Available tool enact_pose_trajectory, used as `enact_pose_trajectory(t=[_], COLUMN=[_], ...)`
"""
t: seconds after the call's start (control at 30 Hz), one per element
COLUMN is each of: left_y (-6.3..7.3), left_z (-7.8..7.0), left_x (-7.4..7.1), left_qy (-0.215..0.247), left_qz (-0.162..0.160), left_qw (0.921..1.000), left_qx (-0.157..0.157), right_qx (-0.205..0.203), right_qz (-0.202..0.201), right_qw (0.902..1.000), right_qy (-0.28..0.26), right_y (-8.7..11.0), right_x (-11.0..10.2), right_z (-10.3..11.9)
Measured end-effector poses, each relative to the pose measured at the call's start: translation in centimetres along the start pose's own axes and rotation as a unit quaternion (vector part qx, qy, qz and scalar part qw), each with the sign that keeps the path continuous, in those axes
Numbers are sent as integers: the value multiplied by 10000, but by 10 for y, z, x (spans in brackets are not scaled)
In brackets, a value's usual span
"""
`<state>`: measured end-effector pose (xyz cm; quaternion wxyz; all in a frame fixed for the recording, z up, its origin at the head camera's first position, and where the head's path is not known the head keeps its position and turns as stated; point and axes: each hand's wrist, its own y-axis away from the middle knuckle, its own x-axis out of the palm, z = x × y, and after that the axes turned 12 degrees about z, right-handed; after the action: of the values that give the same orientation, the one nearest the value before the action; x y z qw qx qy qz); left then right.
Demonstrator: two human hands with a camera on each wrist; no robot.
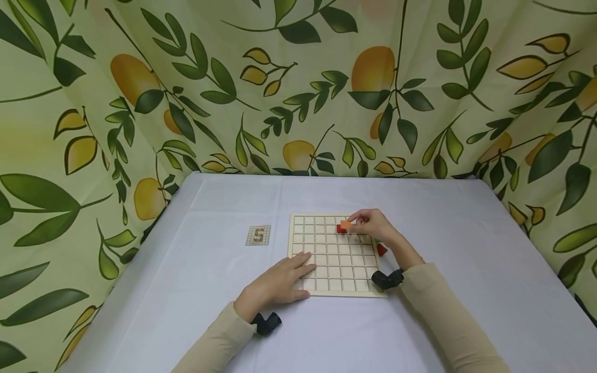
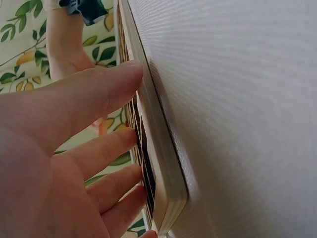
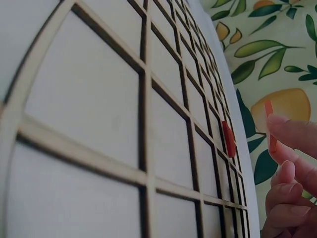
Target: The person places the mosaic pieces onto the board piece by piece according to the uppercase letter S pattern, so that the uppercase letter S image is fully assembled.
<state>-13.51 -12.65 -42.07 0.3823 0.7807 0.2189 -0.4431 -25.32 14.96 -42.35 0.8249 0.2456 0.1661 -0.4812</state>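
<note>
A pale wooden grid board [image 1: 322, 257] lies on the white table. My right hand [image 1: 373, 226] pinches a small orange tile [image 1: 345, 224] between thumb and fingers, over the far right part of the grid. Just beside and below it in the head view, a red tile [image 1: 340, 229] sits on the board. Seen from the right wrist, the orange tile [image 3: 273, 143] is held edge-on, apart from the red tile [image 3: 228, 139]. My left hand [image 1: 282, 280] rests with fingers spread on the board's near left corner, its thumb [image 2: 116, 82] along the near edge.
Left of the board lies a small gridded card [image 1: 258, 235] with an S-shaped pattern in red and orange. A red piece [image 1: 382, 249] lies by the board's right edge, partly hidden by my right arm. A leaf-and-fruit patterned curtain [image 1: 298, 93] surrounds the table [image 1: 210, 223].
</note>
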Motion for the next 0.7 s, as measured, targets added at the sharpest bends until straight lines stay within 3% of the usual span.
enact_pose_trajectory(t=[0.47,0.7], left_y=[-1,-1], left_z=[3,3], left_x=[1,1], left_qy=[-9,-38], left_qz=[10,-30], left_qw=[10000,10000], left_qx=[-5,59], right_qx=[-1,184], right_qz=[4,-17], right_qw=[9996,9990], right_qy=[-285,-404], right_y=[-16,-22], right_x=[14,19], right_z=[2,4])
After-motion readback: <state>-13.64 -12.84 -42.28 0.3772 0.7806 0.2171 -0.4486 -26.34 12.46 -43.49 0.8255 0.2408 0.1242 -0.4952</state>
